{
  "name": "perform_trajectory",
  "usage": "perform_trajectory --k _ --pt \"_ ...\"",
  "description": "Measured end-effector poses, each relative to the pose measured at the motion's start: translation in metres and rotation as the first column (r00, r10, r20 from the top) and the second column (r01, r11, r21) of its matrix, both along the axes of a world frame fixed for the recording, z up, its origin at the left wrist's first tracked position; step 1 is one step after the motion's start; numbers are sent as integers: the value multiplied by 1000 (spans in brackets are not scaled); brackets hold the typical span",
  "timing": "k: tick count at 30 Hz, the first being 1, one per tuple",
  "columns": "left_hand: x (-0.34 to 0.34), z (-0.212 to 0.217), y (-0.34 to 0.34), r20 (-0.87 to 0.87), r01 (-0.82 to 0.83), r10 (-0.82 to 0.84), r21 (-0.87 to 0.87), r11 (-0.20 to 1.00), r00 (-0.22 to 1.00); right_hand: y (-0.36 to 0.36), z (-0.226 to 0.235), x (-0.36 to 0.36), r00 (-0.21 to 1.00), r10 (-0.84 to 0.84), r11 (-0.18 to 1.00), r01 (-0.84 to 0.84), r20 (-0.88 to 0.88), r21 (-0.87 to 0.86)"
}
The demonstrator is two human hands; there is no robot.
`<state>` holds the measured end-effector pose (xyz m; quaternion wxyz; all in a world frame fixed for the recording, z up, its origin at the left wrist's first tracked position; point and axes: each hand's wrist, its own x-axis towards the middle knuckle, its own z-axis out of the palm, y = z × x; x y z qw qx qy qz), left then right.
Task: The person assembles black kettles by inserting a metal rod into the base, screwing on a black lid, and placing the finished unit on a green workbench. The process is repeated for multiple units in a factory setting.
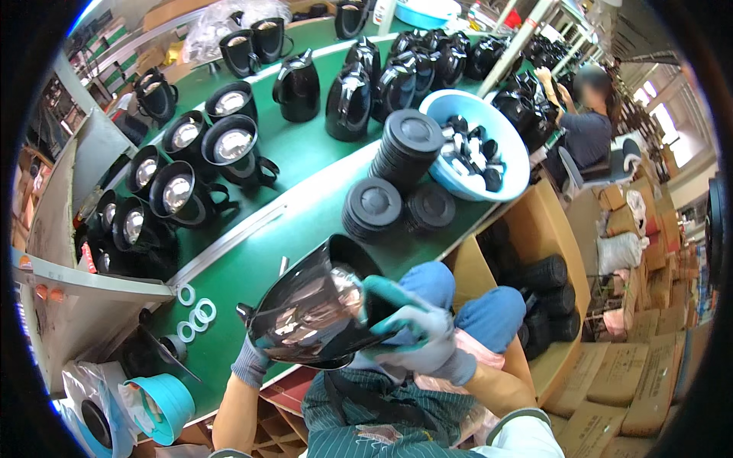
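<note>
I hold a glossy black kettle body (309, 305) tilted on its side over my lap, at the near edge of the green bench (252, 263). My left hand (252, 360), in a grey glove, supports it from below at the spout end. My right hand (416, 336), in a grey and teal glove, grips the other end of the kettle near its handle. Short stacks of black round discs (372, 204) lie on the bench just beyond the kettle, with a taller stack (408, 145) behind them.
Many black kettle bodies (229, 145) stand along the green belt, more at the far end (412, 69). A light blue basin (510, 164) holds small black parts. White rings (195, 309) lie at left, a teal cup (164, 401) below them. Another person (584, 114) sits far right; cardboard boxes (611, 382) stack right.
</note>
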<state>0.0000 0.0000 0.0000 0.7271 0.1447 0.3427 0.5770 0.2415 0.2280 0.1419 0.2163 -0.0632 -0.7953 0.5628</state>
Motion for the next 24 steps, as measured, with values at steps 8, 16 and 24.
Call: perform_trajectory --k 8,16,24 --pt "51 -18 -18 -624 -105 96 22 994 776 34 -29 -27 997 32 999 -30 -74 26" --pt "38 -22 -6 -526 -190 135 -50 981 840 91 -124 -145 396 -815 550 303 423 778" --pt "47 -26 5 -508 -131 86 -54 990 857 73 -73 -63 878 -477 845 445 41 296"
